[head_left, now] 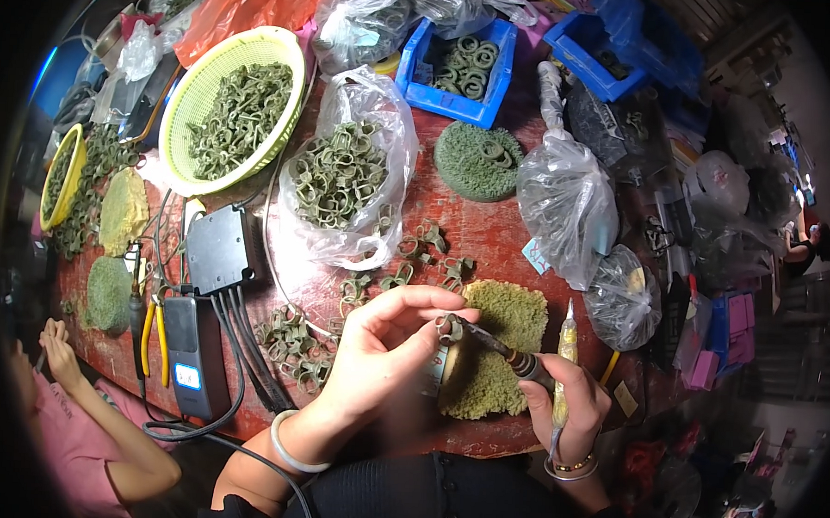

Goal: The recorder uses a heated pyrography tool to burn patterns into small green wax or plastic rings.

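Note:
My left hand pinches a small dark green ring between thumb and fingers, near the table's front edge. In my right hand is a dark pen-shaped iron, its thin tip meeting or nearly meeting the ring. A second slim tool, wrapped in yellowish material with a pointed end, stands up between the same hand's fingers. Beneath both tools lies a rough yellow-green pad. Several loose green rings are scattered to the left of my left hand.
A yellow basket, an open plastic bag and a blue bin hold more rings. At left stand a black box with cables and yellow-handled pliers. A round green pad lies behind. Another person's hands show far left.

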A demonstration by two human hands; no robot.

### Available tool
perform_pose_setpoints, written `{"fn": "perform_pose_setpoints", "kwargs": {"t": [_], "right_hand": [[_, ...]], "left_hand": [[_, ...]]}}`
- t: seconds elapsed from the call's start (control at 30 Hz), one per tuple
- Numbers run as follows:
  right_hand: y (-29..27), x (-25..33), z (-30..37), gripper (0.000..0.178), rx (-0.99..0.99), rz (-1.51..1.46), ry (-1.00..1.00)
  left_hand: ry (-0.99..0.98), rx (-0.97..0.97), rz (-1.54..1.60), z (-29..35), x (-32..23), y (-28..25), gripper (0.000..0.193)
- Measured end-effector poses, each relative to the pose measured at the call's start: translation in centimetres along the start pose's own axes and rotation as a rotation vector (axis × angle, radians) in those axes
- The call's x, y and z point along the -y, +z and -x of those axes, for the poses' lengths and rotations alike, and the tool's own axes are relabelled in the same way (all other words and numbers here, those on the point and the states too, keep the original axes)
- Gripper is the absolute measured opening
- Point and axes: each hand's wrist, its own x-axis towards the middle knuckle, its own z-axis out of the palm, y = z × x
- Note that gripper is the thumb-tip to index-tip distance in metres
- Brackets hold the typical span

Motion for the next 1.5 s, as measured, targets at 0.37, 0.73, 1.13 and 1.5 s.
{"fn": "perform_pose_setpoints", "kwargs": {"t": [0.37,0.73,1.13,1.5], "right_hand": [[-0.14,0.29,-0.37,0.034,0.007,0.009,0.003],[-0.09,0.22,-0.30,0.033,0.009,0.008,0.011],[-0.12,0.20,-0.34,0.034,0.008,0.020,0.005],[-0.25,0.27,-0.27,0.034,0.016,0.022,0.007]], "left_hand": [[0.038,0.041,-0.039,-0.05,0.16,-0.20,0.026],[0.030,0.057,-0.040,-0.06,0.17,-0.27,0.026],[0.028,0.054,-0.035,-0.06,0.21,-0.13,0.026],[0.102,0.057,-0.080,0.01,0.45,-0.22,0.028]]}}
